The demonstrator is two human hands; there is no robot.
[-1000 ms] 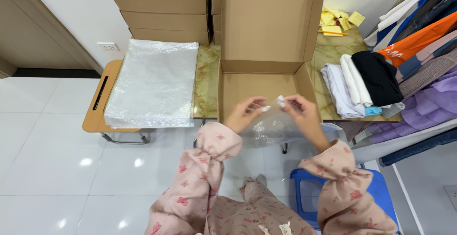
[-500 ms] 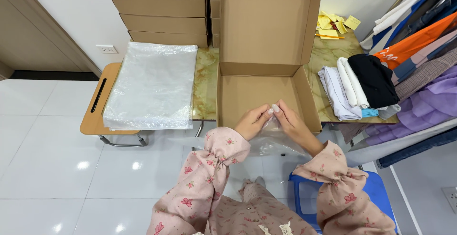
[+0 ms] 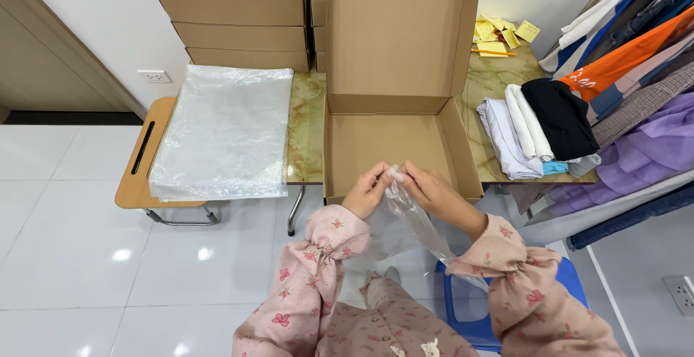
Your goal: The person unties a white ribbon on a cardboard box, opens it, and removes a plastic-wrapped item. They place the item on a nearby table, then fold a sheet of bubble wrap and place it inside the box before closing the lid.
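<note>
Seemingly at an early stage, the head view shows the left hand and the right hand close together, both pinching the top edge of a clear plastic bag that hangs down over the lap, just in front of the open cardboard box. That box is empty, the folded clothes lie untouched beside it on the marble-topped table, and a stack of clear bags waits to the left.

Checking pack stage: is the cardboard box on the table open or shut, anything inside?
Open and empty: cardboard box has its lid upright, bare floor showing.
</note>
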